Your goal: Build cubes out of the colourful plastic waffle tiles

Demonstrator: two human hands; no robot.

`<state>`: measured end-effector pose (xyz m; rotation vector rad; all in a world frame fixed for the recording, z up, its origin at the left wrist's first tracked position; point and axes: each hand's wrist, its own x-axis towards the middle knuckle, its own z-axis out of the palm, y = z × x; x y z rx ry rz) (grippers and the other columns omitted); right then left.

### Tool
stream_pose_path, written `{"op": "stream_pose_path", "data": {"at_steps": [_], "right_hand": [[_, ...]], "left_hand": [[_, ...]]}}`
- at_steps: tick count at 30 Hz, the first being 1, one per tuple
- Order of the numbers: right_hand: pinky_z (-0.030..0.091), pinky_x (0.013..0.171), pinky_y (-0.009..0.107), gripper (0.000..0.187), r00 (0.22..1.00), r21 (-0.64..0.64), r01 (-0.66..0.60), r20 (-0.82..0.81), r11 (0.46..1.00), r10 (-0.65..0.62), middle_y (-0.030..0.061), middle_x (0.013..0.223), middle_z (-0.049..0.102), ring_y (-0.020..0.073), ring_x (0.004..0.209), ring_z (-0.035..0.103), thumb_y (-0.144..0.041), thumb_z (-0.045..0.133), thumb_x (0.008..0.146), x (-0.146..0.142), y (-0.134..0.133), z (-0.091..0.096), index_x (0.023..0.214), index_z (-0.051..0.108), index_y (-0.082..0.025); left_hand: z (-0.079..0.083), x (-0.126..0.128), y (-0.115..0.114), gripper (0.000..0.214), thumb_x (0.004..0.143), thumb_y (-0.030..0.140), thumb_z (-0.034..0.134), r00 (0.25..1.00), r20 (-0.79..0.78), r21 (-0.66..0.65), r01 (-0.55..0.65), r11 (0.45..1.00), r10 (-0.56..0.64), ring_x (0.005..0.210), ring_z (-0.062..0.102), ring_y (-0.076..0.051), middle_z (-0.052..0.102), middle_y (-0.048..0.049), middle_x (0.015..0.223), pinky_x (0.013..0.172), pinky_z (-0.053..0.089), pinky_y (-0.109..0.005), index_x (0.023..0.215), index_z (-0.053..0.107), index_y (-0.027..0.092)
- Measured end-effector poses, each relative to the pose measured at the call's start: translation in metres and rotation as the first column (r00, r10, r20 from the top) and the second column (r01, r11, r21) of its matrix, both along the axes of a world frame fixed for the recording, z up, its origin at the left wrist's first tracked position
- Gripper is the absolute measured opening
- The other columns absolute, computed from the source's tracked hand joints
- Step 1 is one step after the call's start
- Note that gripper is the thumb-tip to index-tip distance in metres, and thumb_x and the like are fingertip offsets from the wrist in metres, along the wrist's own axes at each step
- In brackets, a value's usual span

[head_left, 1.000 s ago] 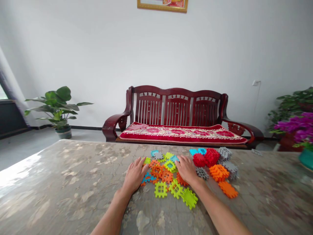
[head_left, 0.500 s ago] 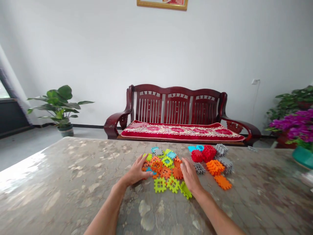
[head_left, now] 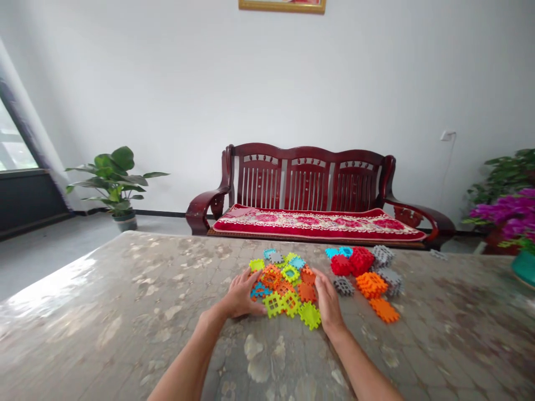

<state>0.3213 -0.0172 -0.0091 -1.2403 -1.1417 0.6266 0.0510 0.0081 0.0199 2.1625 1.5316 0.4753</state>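
Note:
A loose heap of plastic interlocking tiles with toothed edges lies between my hands. My left hand [head_left: 241,295] rests against the heap's left side, thumb and fingers spread around a blue tile [head_left: 259,289] and a lime window-frame tile [head_left: 273,304]. On the other side my right hand [head_left: 329,303] stands on edge, fingers stretched out, beside an orange tile [head_left: 307,292] and a solid lime tile [head_left: 310,316]. Neither hand grips a tile. Some pieces at the left are partly covered by my fingers.
To the right are sorted groups: red tiles [head_left: 361,260], orange tiles [head_left: 371,285], grey tiles [head_left: 383,255] and blue tiles [head_left: 345,252]. A flowerpot [head_left: 524,268] stands at the table's right edge. Beyond the table [head_left: 167,312] is a wooden bench [head_left: 307,184].
My hands have pressed inward on the heap, and the near lime tiles now sit closer together and against the orange ones. The whole view has shifted slightly.

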Motion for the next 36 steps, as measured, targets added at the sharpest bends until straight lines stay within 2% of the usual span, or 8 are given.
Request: {"op": "stream_pose_path", "data": {"at_steps": [2,4,6,9,14,21,27,36], "right_hand": [[0.042,0.104,0.043,0.05,0.998,0.001,0.009,-0.058,1.0,-0.009,0.0098,0.12,0.067,0.0247,0.116,0.058,-0.059,0.048,0.084,0.003,-0.005,0.003,0.109,0.067,-0.02],[0.046,0.099,0.043,0.05,0.991,-0.013,-0.006,-0.136,1.0,0.004,0.0099,0.116,0.069,0.0254,0.112,0.061,-0.06,0.049,0.083,0.004,-0.007,0.005,0.106,0.069,-0.02],[0.05,0.094,0.043,0.049,0.978,-0.023,-0.046,-0.202,0.999,0.041,0.0098,0.112,0.071,0.0259,0.107,0.063,-0.061,0.051,0.082,0.005,-0.007,0.006,0.103,0.07,-0.021],[0.051,0.092,0.043,0.048,0.973,-0.035,-0.089,-0.216,0.995,0.08,0.0086,0.109,0.072,0.0258,0.105,0.064,-0.062,0.054,0.081,0.005,-0.006,0.006,0.1,0.071,-0.021],[0.05,0.094,0.042,0.049,0.979,-0.04,-0.097,-0.182,0.994,0.089,0.0084,0.109,0.072,0.0261,0.106,0.064,-0.063,0.055,0.08,0.003,-0.007,0.005,0.099,0.071,-0.021],[0.048,0.097,0.042,0.047,0.98,-0.064,-0.088,-0.184,0.994,0.075,0.0079,0.11,0.071,0.0256,0.108,0.063,-0.061,0.053,0.082,0.001,-0.007,0.004,0.1,0.071,-0.021],[0.05,0.093,0.041,0.049,0.969,-0.077,-0.064,-0.244,0.995,0.043,0.0085,0.109,0.071,0.026,0.105,0.064,-0.063,0.054,0.079,0.001,-0.009,0.007,0.099,0.07,-0.02],[0.05,0.09,0.038,0.05,0.969,-0.084,-0.017,-0.248,0.996,-0.004,0.0086,0.105,0.072,0.0252,0.101,0.064,-0.063,0.056,0.078,0.0,-0.011,0.005,0.095,0.071,-0.019]], "left_hand": [[-0.005,-0.005,0.003,0.093,0.063,0.058,0.069,0.978,0.198,0.035,-0.067,0.997,0.059,0.14,0.035,-0.031,0.041,-0.0189,0.149,0.115,0.027,-0.044,0.142,0.045,0.014],[-0.012,-0.01,0.005,0.073,0.078,0.057,0.054,0.902,0.402,0.052,-0.197,0.979,0.16,0.132,0.048,-0.026,0.052,-0.0155,0.142,0.112,0.034,-0.04,0.137,0.05,0.013],[-0.019,-0.013,0.008,0.067,0.081,0.055,0.05,0.822,0.526,0.038,-0.281,0.959,0.22,0.124,0.055,-0.025,0.059,-0.0145,0.135,0.107,0.041,-0.039,0.133,0.052,0.012],[-0.022,-0.016,0.011,0.059,0.082,0.052,0.05,0.751,0.612,0.023,-0.333,0.943,0.25,0.118,0.06,-0.023,0.063,-0.0127,0.129,0.103,0.045,-0.037,0.126,0.057,0.013],[-0.014,-0.017,0.016,0.046,0.081,0.048,0.051,0.694,0.616,0.021,-0.487,0.873,0.373,0.111,0.064,-0.023,0.07,-0.0101,0.118,0.099,0.048,-0.036,0.112,0.064,0.017],[-0.013,-0.016,0.021,0.044,0.078,0.044,0.052,0.749,0.538,0.056,-0.49,0.87,0.387,0.091,0.07,-0.021,0.075,-0.0068,0.101,0.088,0.054,-0.034,0.109,0.067,0.017],[-0.007,-0.016,0.017,0.041,0.078,0.04,0.05,0.789,0.479,0.089,-0.479,0.873,0.384,0.09,0.068,-0.021,0.074,-0.0064,0.1,0.088,0.052,-0.034,0.105,0.069,0.017],[-0.02,-0.021,0.022,0.038,0.081,0.036,0.046,0.838,0.438,0.119,-0.414,0.902,0.326,0.094,0.067,-0.02,0.073,-0.0057,0.103,0.088,0.051,-0.032,0.105,0.069,0.018]]}}
